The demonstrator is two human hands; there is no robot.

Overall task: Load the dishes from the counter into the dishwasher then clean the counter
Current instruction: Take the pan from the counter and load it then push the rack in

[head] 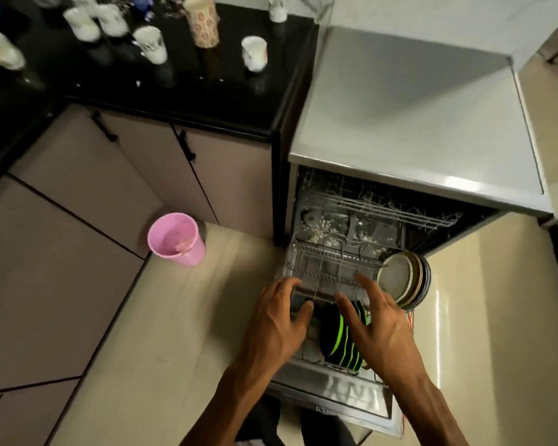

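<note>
Loading step. Left hand (276, 323) and right hand (376, 320): both released, fingers spread above the lower rack (332, 268). Black-and-green plates (342, 339) stand at its front edge. Mugs (254, 53) wait on the counter (207, 101); fetching them likely next.

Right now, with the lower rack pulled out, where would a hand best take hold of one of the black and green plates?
The black and green plates stand on edge in the lower rack, so probably pinch one by its top rim, coming from above. Both hands hover open there.
</note>
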